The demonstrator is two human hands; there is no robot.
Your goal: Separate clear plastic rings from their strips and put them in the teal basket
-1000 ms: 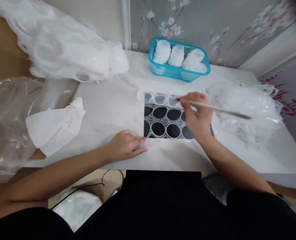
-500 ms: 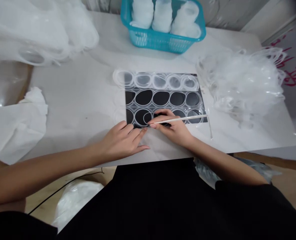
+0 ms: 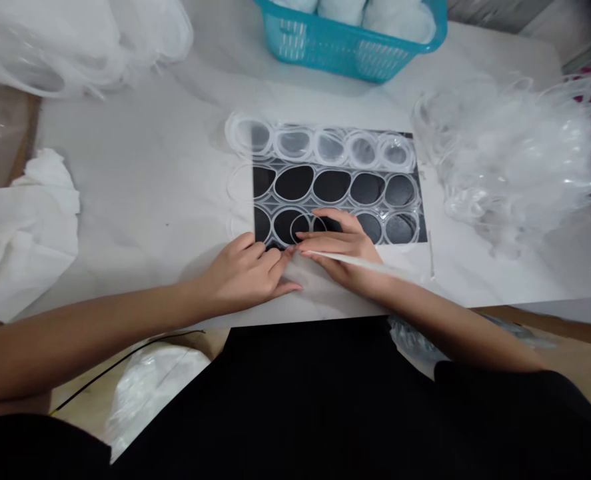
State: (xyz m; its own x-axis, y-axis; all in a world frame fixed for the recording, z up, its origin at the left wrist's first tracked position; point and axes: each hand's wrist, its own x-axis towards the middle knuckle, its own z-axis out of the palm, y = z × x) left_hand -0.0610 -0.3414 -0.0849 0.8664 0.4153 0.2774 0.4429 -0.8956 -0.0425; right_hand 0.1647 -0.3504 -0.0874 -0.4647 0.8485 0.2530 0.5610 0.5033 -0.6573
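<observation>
My right hand (image 3: 350,257) pinches a thin white stick (image 3: 370,265) that slants back over the wrist. Its fingertips rest at the front edge of a black sheet (image 3: 300,183). Clear plastic with rows of oval openings (image 3: 368,209) covers the sheet, and a faint loose ring (image 3: 292,229) shows by the fingertips. My left hand (image 3: 250,272) lies at the sheet's front left, index fingertip meeting the right hand's fingertips, thumb spread and other fingers bent. Along the back of the sheet runs a row of whitish oval rings (image 3: 292,155), overlapping in layers.
Behind the sheet stands a blue basket (image 3: 325,50) with white stacked pieces. A heap of clear plastic scraps (image 3: 520,160) lies on the right. White plastic pieces (image 3: 75,40) fill the back left, with crumpled white paper (image 3: 25,233) in front of them.
My right hand has come from the back row of the sheet to its front edge, beside my left hand, keeping the stick. The view has tipped downward, so the basket sits higher.
</observation>
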